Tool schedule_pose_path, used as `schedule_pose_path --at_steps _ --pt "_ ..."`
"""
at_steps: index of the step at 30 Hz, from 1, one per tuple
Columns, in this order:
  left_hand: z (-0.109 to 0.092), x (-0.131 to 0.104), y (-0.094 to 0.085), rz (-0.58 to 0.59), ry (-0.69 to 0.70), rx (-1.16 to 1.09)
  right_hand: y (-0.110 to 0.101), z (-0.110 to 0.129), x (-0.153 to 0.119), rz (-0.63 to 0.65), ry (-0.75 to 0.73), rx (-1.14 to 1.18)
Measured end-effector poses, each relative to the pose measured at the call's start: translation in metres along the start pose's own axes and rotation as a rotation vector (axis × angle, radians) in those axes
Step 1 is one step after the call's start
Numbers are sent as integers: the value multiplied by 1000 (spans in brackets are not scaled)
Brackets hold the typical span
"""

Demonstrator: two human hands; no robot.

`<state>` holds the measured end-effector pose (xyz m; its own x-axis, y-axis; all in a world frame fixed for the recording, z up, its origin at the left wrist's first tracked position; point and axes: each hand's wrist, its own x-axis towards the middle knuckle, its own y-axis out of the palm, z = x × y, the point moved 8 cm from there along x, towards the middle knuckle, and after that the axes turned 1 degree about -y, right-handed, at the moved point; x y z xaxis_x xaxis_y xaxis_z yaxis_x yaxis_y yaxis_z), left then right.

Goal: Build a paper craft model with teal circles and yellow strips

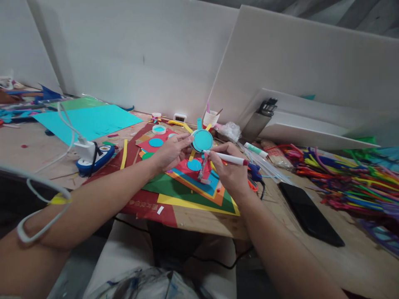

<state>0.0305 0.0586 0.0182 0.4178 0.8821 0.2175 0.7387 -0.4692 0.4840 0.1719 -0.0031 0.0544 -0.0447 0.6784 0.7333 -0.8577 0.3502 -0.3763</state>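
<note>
In the head view my left hand [175,151] pinches the left edge of a round blue paper craft [202,140], which has blue and yellow strips sticking out around it. My right hand [230,168] is closed on a white marker with a red end [230,158], its tip side near the craft's lower edge. Beneath both hands lie layered coloured paper sheets [187,189]. A blue paper circle [194,165] rests on them below the craft, and another blue circle [156,142] lies to the left of it. A clear strip [203,171] hangs or lies beside my right fingers; which, I cannot tell.
At right are a black phone [311,214] and a heap of pipe cleaners [346,174]. A grey bottle [257,122], white cup [211,118] and blue glue gun [255,172] stand or lie nearer. At left, a blue power strip [97,161] with cable and a blue sheet [90,122].
</note>
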Motion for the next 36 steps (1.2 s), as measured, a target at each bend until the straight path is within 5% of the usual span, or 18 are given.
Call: schedule_pose_path --at_steps 25,31,36 --pt "-4 -1 0 -35 8 2 -4 1 0 -27 -19 16" --pt "0 1 -5 -51 -10 -17 -2 -18 2 -14 165 288" --pt "4 0 -6 -92 -38 -66 -11 -39 3 -196 254 472"
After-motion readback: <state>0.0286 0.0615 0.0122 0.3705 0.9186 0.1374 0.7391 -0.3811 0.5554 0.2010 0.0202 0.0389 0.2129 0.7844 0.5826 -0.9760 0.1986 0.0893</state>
